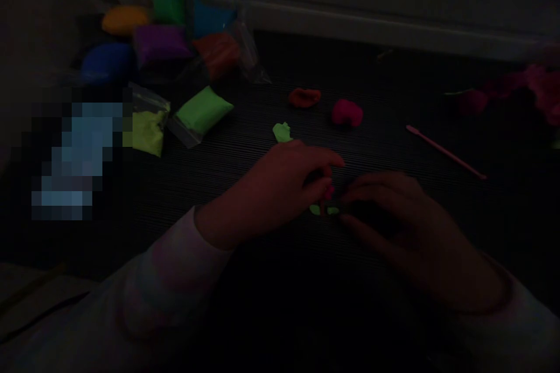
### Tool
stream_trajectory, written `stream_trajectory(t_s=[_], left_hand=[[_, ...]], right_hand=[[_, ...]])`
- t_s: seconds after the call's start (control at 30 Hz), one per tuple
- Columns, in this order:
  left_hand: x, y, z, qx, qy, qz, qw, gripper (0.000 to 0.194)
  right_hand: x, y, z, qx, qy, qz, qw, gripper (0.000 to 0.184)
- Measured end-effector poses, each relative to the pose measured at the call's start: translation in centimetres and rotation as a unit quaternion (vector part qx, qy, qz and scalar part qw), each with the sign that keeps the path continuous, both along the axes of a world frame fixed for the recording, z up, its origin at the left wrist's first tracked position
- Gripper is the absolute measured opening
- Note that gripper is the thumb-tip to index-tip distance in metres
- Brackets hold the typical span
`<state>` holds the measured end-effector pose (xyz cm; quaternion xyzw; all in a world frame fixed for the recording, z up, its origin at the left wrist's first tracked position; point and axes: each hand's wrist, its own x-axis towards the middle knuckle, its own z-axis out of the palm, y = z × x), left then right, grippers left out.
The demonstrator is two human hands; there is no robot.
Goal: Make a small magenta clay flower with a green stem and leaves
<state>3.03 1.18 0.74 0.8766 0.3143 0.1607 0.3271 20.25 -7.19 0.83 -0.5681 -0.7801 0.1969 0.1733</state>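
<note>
In the dim head view, a small clay flower lies low on the dark table, with a pink top (329, 191), a thin reddish stem and two green leaves (315, 210). My left hand (284, 186) reaches over it from the left; its thumb and a bent finger close at the pink top, while the index finger stretches past. My right hand (411, 233) is curved at the other side, thumb and fingers apart near the right leaf (333, 210). Darkness hides the exact contact. Beyond the hands sit a light green clay scrap (282, 132), an orange-red clay piece (304, 98) and a pink lump (347, 113).
A pink stick tool (446, 152) lies to the right, with pink clay shapes (540, 90) farther off. At left are a light green clay packet (204, 111), a yellow one (149, 131), several coloured packets (161, 44) and a pixelated bright patch. A wall stands behind.
</note>
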Motion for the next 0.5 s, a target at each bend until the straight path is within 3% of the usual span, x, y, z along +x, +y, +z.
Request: stream_trajectory(t_s=[0.5], left_hand=[[0.03, -0.07, 0.03, 0.011, 0.006, 0.008, 1.0, 0.02]], right_hand=[[-0.55, 0.22, -0.35, 0.03, -0.016, 0.035, 0.999, 0.015]])
